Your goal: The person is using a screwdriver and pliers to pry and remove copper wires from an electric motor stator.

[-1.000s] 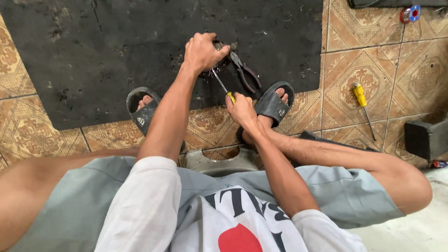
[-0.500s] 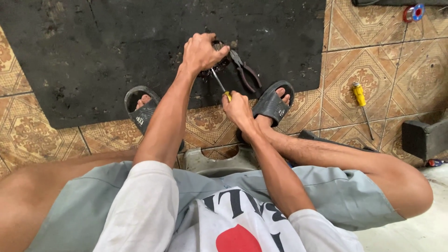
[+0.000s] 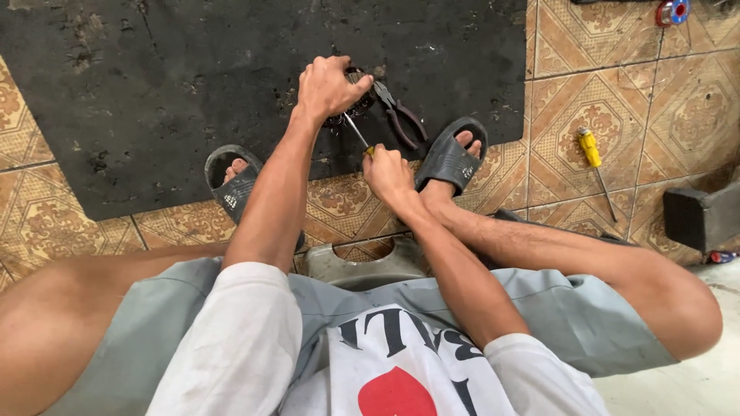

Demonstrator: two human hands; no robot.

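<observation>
Brown patterned floor tiles lie under a big black rubber mat. Two feet in black sandals rest at the mat's edge. On the mat, the left hand is closed over a small dark metal part. The right hand is wrapped tight around a screwdriver, and its tip touches that part. Pliers lie just beside. Another yellow screwdriver lies well apart on the tiles.

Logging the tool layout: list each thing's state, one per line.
left hand: closed over a small dark part on the mat
right hand: gripping a screwdriver, tip at the part
pliers: lying on mat, unheld
yellow screwdriver: lying on tiles, unheld
</observation>
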